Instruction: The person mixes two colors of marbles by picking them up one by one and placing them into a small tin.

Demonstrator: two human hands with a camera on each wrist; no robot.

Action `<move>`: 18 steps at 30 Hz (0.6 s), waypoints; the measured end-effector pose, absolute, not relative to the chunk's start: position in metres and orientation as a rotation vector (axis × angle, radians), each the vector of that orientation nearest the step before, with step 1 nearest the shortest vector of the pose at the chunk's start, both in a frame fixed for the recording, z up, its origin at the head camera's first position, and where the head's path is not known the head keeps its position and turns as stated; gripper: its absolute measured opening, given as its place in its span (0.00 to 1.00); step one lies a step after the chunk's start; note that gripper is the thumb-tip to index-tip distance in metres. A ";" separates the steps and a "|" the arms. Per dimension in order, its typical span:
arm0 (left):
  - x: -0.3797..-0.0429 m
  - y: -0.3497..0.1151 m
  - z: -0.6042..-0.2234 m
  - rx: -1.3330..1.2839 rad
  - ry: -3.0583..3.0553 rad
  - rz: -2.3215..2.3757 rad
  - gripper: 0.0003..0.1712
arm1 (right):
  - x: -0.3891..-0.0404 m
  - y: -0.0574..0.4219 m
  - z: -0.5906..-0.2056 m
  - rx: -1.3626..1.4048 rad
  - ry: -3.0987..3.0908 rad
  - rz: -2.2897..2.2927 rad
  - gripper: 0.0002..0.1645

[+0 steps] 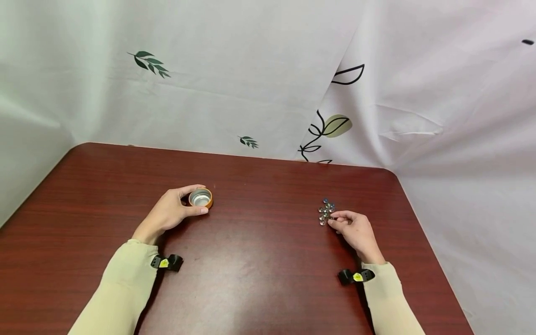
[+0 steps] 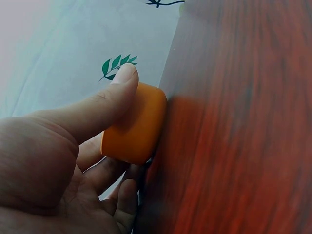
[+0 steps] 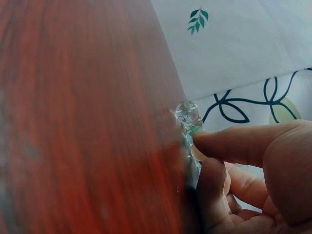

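Note:
On the left of the table, my left hand (image 1: 169,210) holds a small round orange tin (image 1: 201,199) between thumb and fingers. The tin's open top faces up and shows a bare silver inside. In the left wrist view its smooth orange wall (image 2: 139,126) stands right at the tabletop, the thumb against one side. Over to the right lies a small cluster of clear glass marbles (image 1: 325,210), some with coloured swirls. My right hand (image 1: 355,231) is at the cluster's near right edge, its thumb and fingertips pinching a glass marble (image 3: 197,153), mostly hidden by the thumb.
The dark red wooden table (image 1: 251,242) has rounded far corners. Behind it and along its sides hangs a pale curtain (image 1: 217,74) with leaf prints. A black strap with a small device (image 1: 167,263) sits at each wrist, over pale green sleeves (image 1: 121,279).

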State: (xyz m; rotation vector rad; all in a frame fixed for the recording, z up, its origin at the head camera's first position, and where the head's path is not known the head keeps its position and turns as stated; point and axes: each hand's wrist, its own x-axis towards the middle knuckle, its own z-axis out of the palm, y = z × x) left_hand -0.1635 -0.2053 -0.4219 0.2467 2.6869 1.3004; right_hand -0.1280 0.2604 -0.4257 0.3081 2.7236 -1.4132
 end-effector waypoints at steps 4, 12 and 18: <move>-0.163 -0.205 -0.422 0.250 2.688 1.302 0.37 | -0.128 0.261 -0.425 0.309 2.712 -1.424 0.17; -0.162 -0.207 -0.422 0.254 2.689 1.302 0.36 | -0.128 0.260 -0.426 0.309 2.703 -1.435 0.16; -0.162 -0.206 -0.424 0.270 2.688 1.308 0.36 | -0.127 0.262 -0.426 0.316 2.712 -1.438 0.15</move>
